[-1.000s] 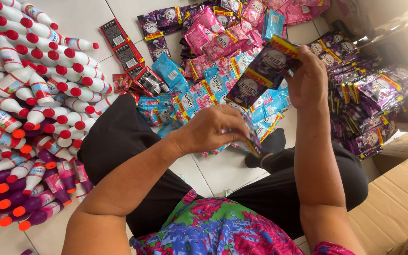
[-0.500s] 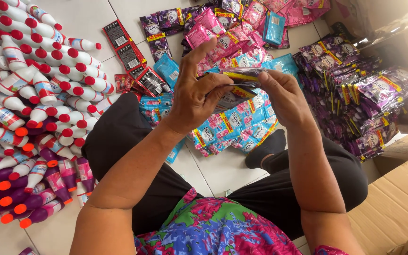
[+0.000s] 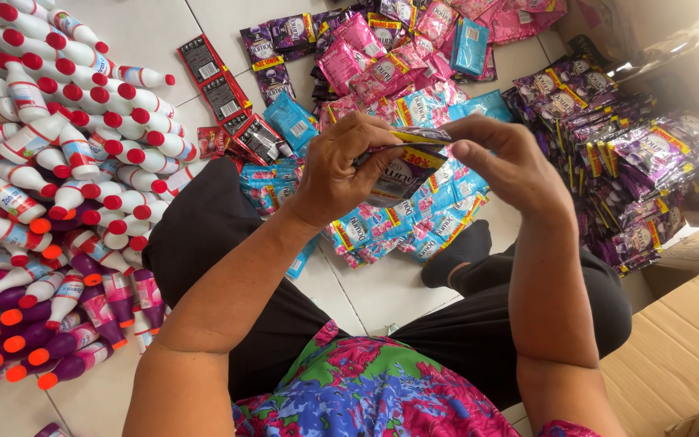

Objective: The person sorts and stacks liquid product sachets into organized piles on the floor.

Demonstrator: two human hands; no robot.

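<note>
Both my hands meet at chest height over my lap, holding a strip of purple sachets [image 3: 404,166] between them. My left hand [image 3: 341,170] grips the strip from the left with fingers curled around it. My right hand [image 3: 503,162] pinches its top edge from the right. Below the hands, blue and pink sachets [image 3: 398,222] lie on the white tiled floor between my legs, which are in black trousers.
White bottles with red caps [image 3: 66,121] are heaped at the left, orange-capped purple ones [image 3: 42,324] below them. Pink sachets [image 3: 382,57] lie at the top, purple sachets [image 3: 624,162] at the right, black packets [image 3: 220,89] beside the bottles. A cardboard box [image 3: 681,348] sits at the lower right.
My right hand came down from holding the purple strip up high, and my left hand rose from the floor sachets. Both now hold the strip together.
</note>
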